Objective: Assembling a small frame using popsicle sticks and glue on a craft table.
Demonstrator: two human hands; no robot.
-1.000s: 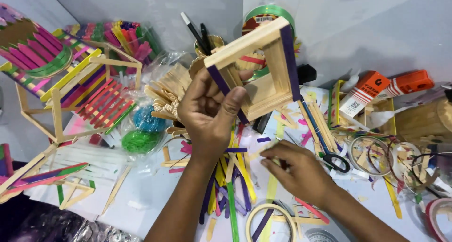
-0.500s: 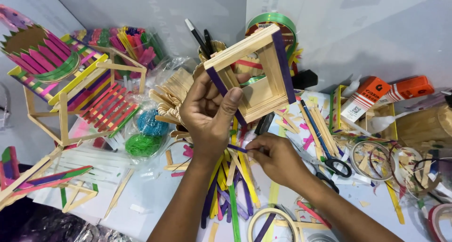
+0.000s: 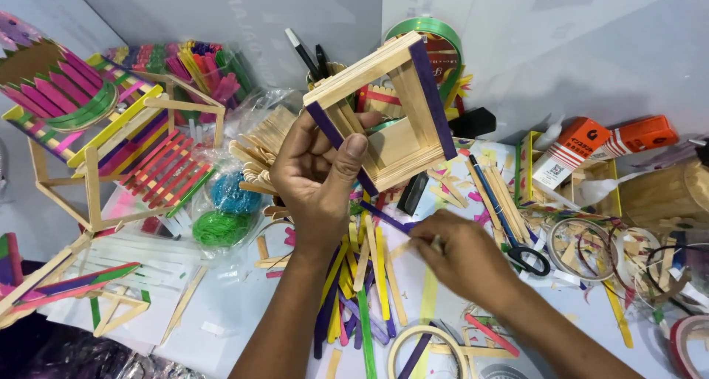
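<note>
My left hand point(image 3: 317, 174) holds up a square frame point(image 3: 384, 113) built of craft sticks, pale wood with purple edges, thumb inside the opening. Below and to the right, my right hand point(image 3: 458, 253) pinches a purple craft stick point(image 3: 384, 216) by one end, just above a loose pile of coloured craft sticks point(image 3: 362, 290) on the white table. The stick's far end points up toward the frame's lower corner without touching it.
A craft-stick chair model point(image 3: 125, 150) stands at left, with bags of sticks point(image 3: 258, 150) and blue and green thread point(image 3: 221, 209) beside it. Scissors point(image 3: 524, 257), glue bottles point(image 3: 591, 146), tape rings point(image 3: 583, 246) and a pen cup point(image 3: 317, 61) crowd the right and back.
My right hand has lifted off the table from the lower right and moved left toward the frame, picking up a purple stick. The left hand keeps the frame raised, tilted slightly.
</note>
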